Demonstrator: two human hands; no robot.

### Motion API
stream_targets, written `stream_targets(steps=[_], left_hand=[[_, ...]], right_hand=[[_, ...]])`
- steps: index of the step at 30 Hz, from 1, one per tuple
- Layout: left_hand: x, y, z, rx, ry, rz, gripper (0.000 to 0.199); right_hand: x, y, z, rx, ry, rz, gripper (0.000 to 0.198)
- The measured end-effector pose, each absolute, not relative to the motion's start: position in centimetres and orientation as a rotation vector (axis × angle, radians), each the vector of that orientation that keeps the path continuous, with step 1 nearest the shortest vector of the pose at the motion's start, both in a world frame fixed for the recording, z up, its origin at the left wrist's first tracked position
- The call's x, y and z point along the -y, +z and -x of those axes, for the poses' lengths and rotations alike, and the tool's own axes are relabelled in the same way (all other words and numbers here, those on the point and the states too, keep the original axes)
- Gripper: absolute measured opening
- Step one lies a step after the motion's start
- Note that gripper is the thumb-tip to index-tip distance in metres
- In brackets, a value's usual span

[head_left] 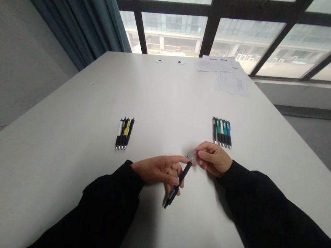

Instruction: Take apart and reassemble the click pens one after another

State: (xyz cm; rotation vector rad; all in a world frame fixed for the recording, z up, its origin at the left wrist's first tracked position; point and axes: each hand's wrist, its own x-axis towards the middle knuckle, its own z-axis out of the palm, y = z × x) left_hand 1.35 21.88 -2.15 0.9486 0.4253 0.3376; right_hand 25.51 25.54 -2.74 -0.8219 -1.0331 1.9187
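Observation:
A black pen [182,175] is held between the thumb and fingers of my left hand [161,171]. It slants, its tip up and to the right, its other end down toward me. My left index finger stretches out alongside the pen's tip. Just right of that tip is my right hand [213,158], its thumb and fingertips pinched together. Whatever they may hold is too small or hidden to make out. A tiny dark speck [187,156] shows by the left index finger; I cannot tell what it is.
Left of my hands lies a row of several pens [124,134], white, black and yellow. Another row of pens [222,133], grey, green, white and blue, lies beyond my right hand. Printed papers [233,83] rest at the far right of the white table [162,97], near the window.

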Motion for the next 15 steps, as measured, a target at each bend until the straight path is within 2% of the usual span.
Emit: stream_targets(steps=[15], left_hand=[[-21.92, -2.32, -1.31, -0.429, 0.332, -0.971, 0.070]], right_hand=[[-25.31, -2.77, -25.37, 1.149, 1.945, 0.764, 0.023]])
